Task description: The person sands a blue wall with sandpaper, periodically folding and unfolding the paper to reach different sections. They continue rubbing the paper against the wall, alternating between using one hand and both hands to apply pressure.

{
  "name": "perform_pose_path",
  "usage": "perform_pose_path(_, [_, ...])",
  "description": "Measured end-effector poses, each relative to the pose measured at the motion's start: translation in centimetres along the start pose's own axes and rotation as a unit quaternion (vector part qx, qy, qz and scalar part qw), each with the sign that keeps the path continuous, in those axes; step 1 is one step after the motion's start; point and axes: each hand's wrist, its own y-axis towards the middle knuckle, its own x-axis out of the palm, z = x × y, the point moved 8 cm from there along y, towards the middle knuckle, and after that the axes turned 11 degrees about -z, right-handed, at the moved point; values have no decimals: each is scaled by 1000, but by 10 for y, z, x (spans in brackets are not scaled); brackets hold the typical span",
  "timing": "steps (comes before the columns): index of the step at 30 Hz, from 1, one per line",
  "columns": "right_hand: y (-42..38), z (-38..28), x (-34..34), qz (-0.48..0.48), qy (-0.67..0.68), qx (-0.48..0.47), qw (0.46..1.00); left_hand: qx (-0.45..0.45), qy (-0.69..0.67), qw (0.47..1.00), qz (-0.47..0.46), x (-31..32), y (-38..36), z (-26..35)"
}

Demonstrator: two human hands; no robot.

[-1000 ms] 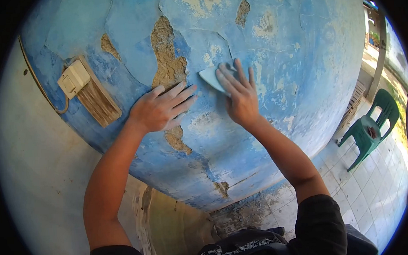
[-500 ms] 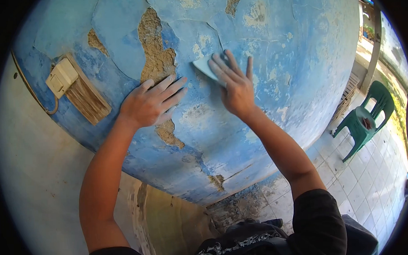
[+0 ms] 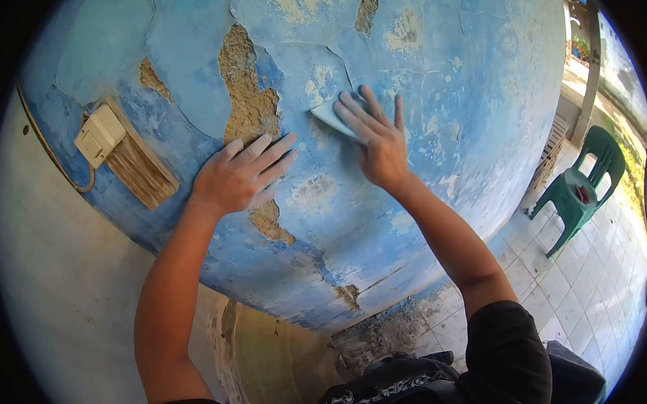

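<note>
One left hand (image 3: 230,178), grasping nothing, laid across the bare patch (image 3: 248,98) of a blue wall (image 3: 477,125); one right hand (image 3: 382,146), fingers extended, holding one pale sheet (image 3: 326,116) against the paint beside it, probably best kept flat, evenly pressed and clear of the patch's rough edge.

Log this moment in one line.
left hand: spread on wall, over bare patch | right hand: holding sheet against wall | chair: far right, on tiles
</note>
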Motion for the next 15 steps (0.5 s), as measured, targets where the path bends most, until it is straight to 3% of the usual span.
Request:
perform_pose_path(2, [-8, -14, 11, -50, 114, -12, 992, 8, 0, 1000, 0, -1, -1, 5])
perform_pose_path(4, [3, 1, 5, -63, 65, -20, 996, -2, 1, 1000, -2, 0, -1, 2])
perform_pose_path(7, [8, 10, -2, 20, 38, -19, 999, -8, 19, 1000, 20, -1, -2, 2])
perform_pose_path(10, [-6, -13, 14, -54, 116, -58, 990, -10, 15, 1000, 22, -1, -1, 2])
perform_pose_path(12, [3, -6, 5, -41, 62, -80, 994, -12, 19, 1000, 20, -1, -2, 2])
perform_pose_path(15, [8, 0, -5, 14, 9, -22, 1000, -14, 18, 1000, 21, 1, -1, 3])
